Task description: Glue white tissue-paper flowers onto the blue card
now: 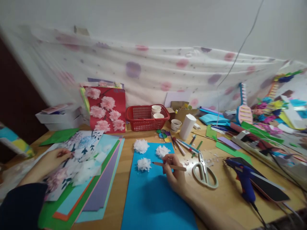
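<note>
My right hand (175, 171) is closed around a brown pencil (178, 167), its dark tip pointing left. That tip is beside one of three white fluffy paper flowers (144, 164) on the blue paper sheet (148, 198). The other two flowers are at the sheet's top corners, the left one overhanging the edge. On the left, my left hand (59, 156) rests over a printed flower picture (56, 183), fingers curled and pressed together; what they pinch, if anything, is hidden. White tissue pieces (86, 171) lie right of it, on stacked colored paper (98, 195).
Scissors (203, 172), a blue glue gun (246, 182) and a black phone-like slab (266, 185) lie on the right. A red basket (134, 124) with paper cups, a white roll (187, 127) and a red flower panel (121, 108) stand behind. A power strip (251, 150) with cables runs along the right.
</note>
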`<control>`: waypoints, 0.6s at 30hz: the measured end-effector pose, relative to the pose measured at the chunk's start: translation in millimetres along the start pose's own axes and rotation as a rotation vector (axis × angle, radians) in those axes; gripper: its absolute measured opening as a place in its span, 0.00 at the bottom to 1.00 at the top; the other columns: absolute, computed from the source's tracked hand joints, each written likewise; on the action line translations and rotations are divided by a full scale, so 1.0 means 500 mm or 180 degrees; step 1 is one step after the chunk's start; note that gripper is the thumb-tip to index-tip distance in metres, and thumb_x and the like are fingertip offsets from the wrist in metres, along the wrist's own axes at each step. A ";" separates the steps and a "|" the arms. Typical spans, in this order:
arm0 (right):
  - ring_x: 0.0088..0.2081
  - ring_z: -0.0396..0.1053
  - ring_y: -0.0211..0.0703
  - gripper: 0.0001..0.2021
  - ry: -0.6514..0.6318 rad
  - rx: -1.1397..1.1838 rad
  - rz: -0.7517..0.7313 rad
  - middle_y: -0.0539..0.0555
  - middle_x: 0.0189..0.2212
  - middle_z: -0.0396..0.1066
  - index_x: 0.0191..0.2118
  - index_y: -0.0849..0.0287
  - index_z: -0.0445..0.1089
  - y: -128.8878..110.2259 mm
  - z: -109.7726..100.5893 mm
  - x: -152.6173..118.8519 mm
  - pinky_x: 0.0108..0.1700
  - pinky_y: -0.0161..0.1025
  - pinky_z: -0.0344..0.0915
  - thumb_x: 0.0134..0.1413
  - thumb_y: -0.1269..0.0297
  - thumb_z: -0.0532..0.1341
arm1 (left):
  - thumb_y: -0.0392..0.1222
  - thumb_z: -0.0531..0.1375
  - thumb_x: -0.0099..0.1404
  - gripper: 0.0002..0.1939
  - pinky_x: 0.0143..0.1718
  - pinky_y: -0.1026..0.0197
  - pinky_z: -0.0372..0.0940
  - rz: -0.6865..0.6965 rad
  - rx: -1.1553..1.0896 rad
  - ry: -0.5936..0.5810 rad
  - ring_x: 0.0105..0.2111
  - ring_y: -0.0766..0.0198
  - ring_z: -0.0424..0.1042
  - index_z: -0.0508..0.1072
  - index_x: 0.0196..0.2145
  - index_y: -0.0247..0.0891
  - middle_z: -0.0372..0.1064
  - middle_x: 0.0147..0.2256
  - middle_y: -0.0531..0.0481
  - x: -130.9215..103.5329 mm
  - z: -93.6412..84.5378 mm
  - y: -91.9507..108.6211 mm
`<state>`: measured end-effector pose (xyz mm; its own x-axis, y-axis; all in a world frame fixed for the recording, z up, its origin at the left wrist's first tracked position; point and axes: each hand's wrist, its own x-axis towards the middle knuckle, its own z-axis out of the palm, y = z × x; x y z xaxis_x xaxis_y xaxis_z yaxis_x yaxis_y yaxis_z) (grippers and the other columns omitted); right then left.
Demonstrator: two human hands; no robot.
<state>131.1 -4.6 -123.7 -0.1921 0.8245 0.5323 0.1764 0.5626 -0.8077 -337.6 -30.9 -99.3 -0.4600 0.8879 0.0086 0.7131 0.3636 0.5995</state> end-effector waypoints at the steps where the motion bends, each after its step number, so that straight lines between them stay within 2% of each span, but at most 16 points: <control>1: 0.21 0.62 0.36 0.05 0.0018 -0.0016 -0.0049 0.46 0.23 0.63 0.39 0.54 0.61 -0.001 -0.002 -0.001 0.22 0.33 0.59 0.65 0.61 0.53 | 0.76 0.60 0.36 0.31 0.37 0.60 0.67 0.0010 -0.0379 0.0041 0.32 0.54 0.74 0.68 0.21 0.44 0.75 0.21 0.55 -0.002 -0.003 0.002; 3: 0.20 0.63 0.37 0.05 0.0027 -0.0118 -0.0144 0.46 0.22 0.63 0.40 0.55 0.63 -0.002 -0.006 -0.003 0.21 0.33 0.60 0.65 0.62 0.53 | 0.71 0.65 0.33 0.30 0.35 0.59 0.67 -0.0035 -0.0757 0.0098 0.31 0.55 0.73 0.68 0.23 0.43 0.74 0.20 0.55 -0.008 -0.009 0.006; 7: 0.19 0.65 0.37 0.03 0.0025 -0.0207 -0.0355 0.46 0.20 0.65 0.40 0.54 0.65 0.003 -0.012 -0.003 0.20 0.31 0.62 0.64 0.64 0.55 | 0.59 0.68 0.37 0.25 0.39 0.60 0.67 -0.0028 -0.0804 0.0164 0.35 0.56 0.75 0.72 0.29 0.40 0.75 0.27 0.51 -0.017 -0.011 0.005; 9: 0.18 0.65 0.37 0.03 0.0036 -0.0171 -0.0401 0.46 0.19 0.65 0.40 0.54 0.65 0.006 -0.013 -0.001 0.18 0.31 0.62 0.64 0.65 0.55 | 0.54 0.67 0.38 0.22 0.36 0.60 0.67 -0.0046 -0.0738 0.0138 0.33 0.57 0.74 0.74 0.29 0.38 0.74 0.26 0.51 -0.018 -0.006 0.001; 13: 0.17 0.64 0.37 0.03 0.0051 -0.0221 -0.0500 0.45 0.18 0.64 0.40 0.54 0.65 0.007 -0.014 0.000 0.18 0.31 0.61 0.64 0.64 0.55 | 0.50 0.65 0.41 0.15 0.33 0.61 0.65 -0.0015 -0.0574 0.0029 0.30 0.57 0.72 0.76 0.25 0.38 0.72 0.24 0.51 -0.022 0.003 -0.001; 18: 0.17 0.65 0.37 0.03 0.0088 -0.0206 -0.0506 0.45 0.18 0.64 0.40 0.53 0.65 0.005 -0.015 -0.001 0.17 0.30 0.61 0.64 0.64 0.55 | 0.49 0.63 0.42 0.10 0.31 0.60 0.64 -0.0011 -0.0488 -0.0093 0.27 0.57 0.70 0.74 0.19 0.39 0.71 0.21 0.51 -0.024 -0.001 0.006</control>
<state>138.8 -3.1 -124.1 -0.1959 0.7257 0.6596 0.2079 0.6880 -0.6953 -330.1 -40.5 -97.1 -0.4451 0.8953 -0.0154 0.6214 0.3212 0.7146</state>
